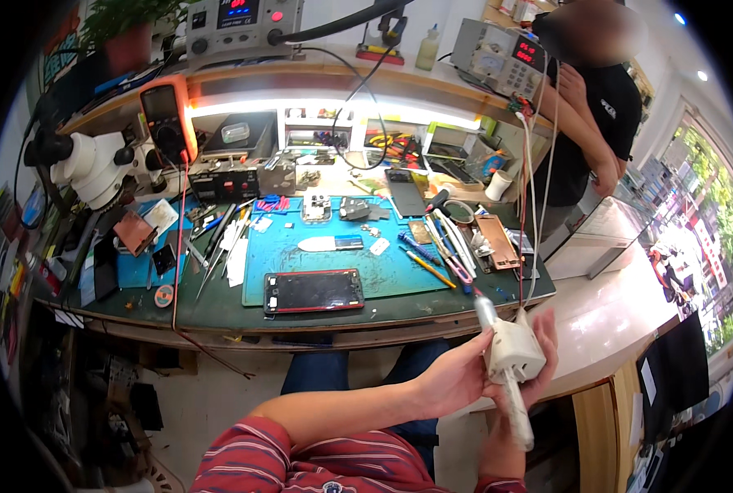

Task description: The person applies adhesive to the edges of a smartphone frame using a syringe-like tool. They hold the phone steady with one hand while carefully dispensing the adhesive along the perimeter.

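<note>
Just off the bench's front right edge, both my hands hold a white socket block (517,352) with dark slots. My left hand (453,378) grips its left side, thumb on top near a pale tube-like piece (485,312). My right hand (545,349) cups it from the right, fingers curled up along its side. A long whitish rod (516,415) sticks out below the block, over my right wrist; I cannot tell whether it and the upper piece are one thing. A thin white cord rises from the block's top toward the shelf.
A phone-like device with a red frame (314,292) lies on the blue mat (255,255). Pens and hand tools (448,246) crowd its right. A microscope (91,168) and orange multimeter (167,123) stand left. Another person (584,115) stands with folded arms behind the right-hand counter (596,304).
</note>
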A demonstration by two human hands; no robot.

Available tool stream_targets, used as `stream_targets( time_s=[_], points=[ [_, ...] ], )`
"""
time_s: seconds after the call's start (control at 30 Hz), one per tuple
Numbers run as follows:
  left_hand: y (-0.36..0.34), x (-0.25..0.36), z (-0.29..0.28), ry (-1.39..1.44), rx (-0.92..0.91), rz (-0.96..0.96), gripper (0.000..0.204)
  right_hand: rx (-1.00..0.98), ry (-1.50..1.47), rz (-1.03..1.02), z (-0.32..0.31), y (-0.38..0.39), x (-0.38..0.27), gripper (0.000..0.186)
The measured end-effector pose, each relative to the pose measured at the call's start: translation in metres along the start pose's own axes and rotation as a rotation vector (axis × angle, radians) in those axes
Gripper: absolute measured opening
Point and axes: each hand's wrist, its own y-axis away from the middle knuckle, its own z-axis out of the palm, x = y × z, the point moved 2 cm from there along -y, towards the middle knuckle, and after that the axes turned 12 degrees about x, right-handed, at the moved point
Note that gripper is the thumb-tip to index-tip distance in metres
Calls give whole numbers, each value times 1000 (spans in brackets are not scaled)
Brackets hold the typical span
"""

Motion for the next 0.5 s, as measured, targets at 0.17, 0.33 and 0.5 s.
stream_targets(
  time_s=[0.17, 0.33, 0.5],
  points=[
    [-1, 7, 4, -285, 56, -264, 57, -375, 14, 19, -26, -33, -19, 65],
    [1, 16, 0, -438, -58, -398, 67, -923, -179, 223, -51, -91, -27, 51],
    [10, 5, -10, -73, -63, -408, 53, -975, -57, 399, -49, -94, -17, 61]
  ],
)
